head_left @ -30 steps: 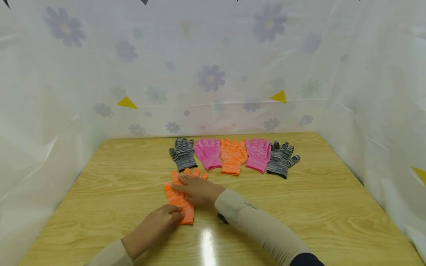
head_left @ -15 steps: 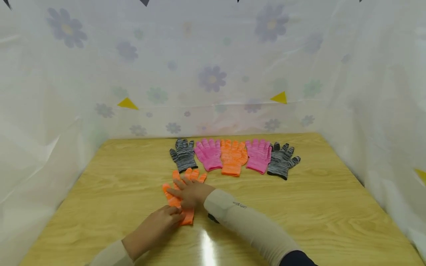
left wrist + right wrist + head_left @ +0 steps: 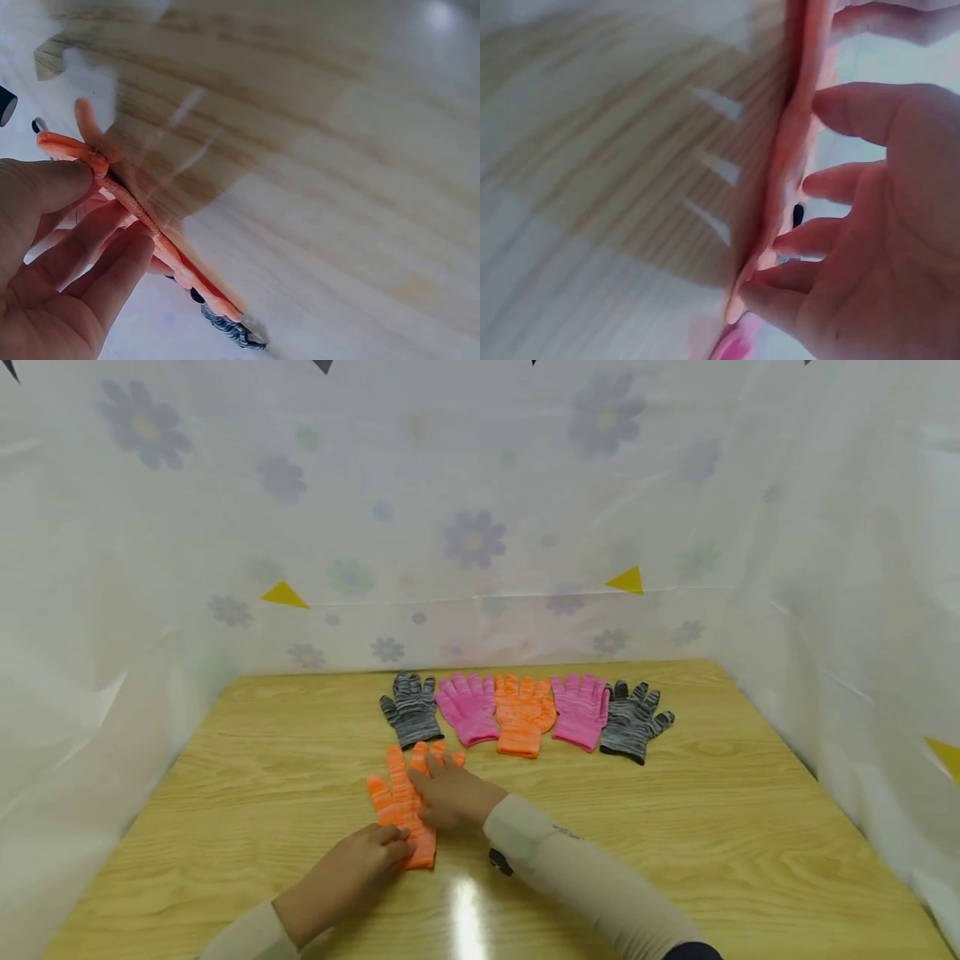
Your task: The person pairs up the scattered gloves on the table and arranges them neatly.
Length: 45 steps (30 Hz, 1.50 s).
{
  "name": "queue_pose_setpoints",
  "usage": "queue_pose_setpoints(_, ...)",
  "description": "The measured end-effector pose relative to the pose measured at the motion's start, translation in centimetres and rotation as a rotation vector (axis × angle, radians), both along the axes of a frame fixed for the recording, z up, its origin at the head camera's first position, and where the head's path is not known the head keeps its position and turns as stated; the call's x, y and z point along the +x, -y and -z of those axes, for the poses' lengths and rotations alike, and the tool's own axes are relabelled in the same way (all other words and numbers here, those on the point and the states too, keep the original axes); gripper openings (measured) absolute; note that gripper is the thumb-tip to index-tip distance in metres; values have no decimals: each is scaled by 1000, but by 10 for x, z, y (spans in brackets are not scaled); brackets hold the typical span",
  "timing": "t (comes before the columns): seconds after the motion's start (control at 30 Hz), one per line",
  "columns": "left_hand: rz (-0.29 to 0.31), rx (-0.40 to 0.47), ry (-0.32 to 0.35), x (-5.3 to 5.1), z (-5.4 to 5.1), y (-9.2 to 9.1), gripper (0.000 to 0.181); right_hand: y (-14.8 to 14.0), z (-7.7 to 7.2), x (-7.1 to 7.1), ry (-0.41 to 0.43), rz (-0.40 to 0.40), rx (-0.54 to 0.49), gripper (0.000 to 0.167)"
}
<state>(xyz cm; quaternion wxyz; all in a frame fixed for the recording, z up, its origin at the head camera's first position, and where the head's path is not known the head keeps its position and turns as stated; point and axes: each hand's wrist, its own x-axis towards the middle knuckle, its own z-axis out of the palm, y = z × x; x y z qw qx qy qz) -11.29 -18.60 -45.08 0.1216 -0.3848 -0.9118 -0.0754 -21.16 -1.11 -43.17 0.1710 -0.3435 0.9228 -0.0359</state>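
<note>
Fingers and thumb of the left hand (image 3: 356,870) bear on the cuff end of the near orange glove (image 3: 405,802), probably so the knit cannot slide; whether they pinch it or merely press, I cannot tell. That glove lies on the table (image 3: 712,843) pointing away from the person, just in front of the left grey glove (image 3: 416,717), which ends a back row with its thumb outward. Over the near orange glove's right half, the right hand (image 3: 459,795) grasps nothing: its fingers are spread and slightly bent, tips on the knit, a posture that would suit smoothing it flat. Further right in the row come the left pink glove (image 3: 471,708), far orange glove (image 3: 519,718), right pink glove (image 3: 579,714) and right grey glove (image 3: 633,724), cuffs toward the person, apparently set close together so matching colours flank the orange centre.
</note>
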Motion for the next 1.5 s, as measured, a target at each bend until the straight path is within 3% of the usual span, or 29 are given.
queue_pose_setpoints(0.13, 9, -3, -12, 1, 0, -1, 25, -11, -1, -2, 46, 29, 3, 67)
queue_pose_setpoints(0.37, 27, -105, -33, 3, -3, 0, 48, -17, 0, -8, 66, 5, 37, 68)
queue_pose_setpoints(0.47, 45, -109, -58, 3, -3, 0, 43, -18, 1, -10, 69, 2, 15, 64)
queue_pose_setpoints(0.6, 69, -89, -89, 3, -2, 0, 34, -23, 3, -11, 12, 26, -20, 61)
queue_pose_setpoints(0.77, 90, -90, -130, 3, -2, 1, 36, -29, 3, -10, -40, 38, -25, 63)
queue_pose_setpoints(1.0, 81, -116, -115, 2, -3, -1, 36, -34, 1, -13, -41, 19, 23, 64)
queue_pose_setpoints(1.3, 74, -117, -156, 1, 0, 0, 33, -35, 5, -14, -59, 13, -5, 64)
queue_pose_setpoints(1.5, 60, -131, -123, 1, -1, 0, 32, -38, 8, -14, -57, 18, -47, 64)
